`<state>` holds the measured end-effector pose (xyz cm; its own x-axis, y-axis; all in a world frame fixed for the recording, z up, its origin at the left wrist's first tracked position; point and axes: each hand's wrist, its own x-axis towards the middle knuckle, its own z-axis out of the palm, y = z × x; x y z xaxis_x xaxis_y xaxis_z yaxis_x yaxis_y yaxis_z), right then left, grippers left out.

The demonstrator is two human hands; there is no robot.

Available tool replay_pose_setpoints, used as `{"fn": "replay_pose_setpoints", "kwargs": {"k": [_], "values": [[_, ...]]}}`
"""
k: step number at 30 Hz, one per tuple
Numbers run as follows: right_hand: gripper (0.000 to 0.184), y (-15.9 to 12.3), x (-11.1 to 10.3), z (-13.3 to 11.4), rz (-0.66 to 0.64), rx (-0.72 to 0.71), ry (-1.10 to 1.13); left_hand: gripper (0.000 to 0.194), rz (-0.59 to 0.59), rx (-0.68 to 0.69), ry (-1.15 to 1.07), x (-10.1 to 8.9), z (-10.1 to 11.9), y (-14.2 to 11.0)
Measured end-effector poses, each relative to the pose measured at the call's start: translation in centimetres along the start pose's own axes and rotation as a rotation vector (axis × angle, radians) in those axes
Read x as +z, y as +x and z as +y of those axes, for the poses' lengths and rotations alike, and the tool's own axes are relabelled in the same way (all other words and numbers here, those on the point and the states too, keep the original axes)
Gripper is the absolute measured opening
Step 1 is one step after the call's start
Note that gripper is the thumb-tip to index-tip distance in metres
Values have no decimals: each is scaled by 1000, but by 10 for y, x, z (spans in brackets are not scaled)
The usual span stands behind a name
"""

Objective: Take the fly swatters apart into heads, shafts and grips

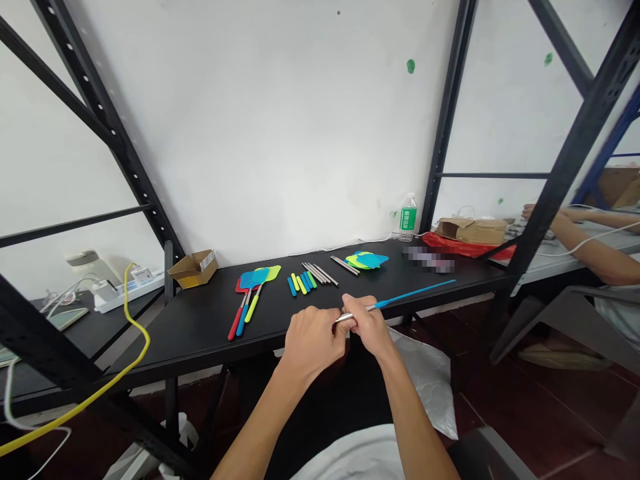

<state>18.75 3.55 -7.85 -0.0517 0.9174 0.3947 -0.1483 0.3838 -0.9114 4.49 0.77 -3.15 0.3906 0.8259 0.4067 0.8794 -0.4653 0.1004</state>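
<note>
A blue fly swatter [415, 292], its head seen edge-on, points to the right above the table's front edge. My right hand [367, 325] is closed round its metal rod near the blue head. At the rod's other end my left hand [314, 339] is closed too; its fingers hide that end. Beyond my hands lie several loose blue, yellow and green handles [302, 283], with bare metal rods [321, 275] beside them. More rods [345, 266] rest by a pile of blue and yellow swatter heads [367, 260]. Three whole swatters [249, 301], with red, blue and yellow handles, lie to the left.
The black table [200, 333] stands against a white wall between dark metal posts. An open cardboard box [194, 269] is at its left, a water bottle [408, 218] at the back right. A yellow cable [143, 347] hangs at left. Another person's arm [593, 243] shows at right.
</note>
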Motion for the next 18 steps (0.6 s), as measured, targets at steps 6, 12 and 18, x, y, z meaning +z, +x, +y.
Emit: {"fn": "replay_pose_setpoints", "kwargs": {"k": [6, 12, 18], "values": [[58, -4, -1, -10, 48, -43, -109, 41, 5, 5, 33, -8, -6, 3], [59, -1, 4, -13, 101, -66, -8, 26, 34, 154, -71, -28, -21, 0], [59, 7, 1, -12, 232, -53, 387, 22, 166, 148, -178, -46, -46, -3]]}}
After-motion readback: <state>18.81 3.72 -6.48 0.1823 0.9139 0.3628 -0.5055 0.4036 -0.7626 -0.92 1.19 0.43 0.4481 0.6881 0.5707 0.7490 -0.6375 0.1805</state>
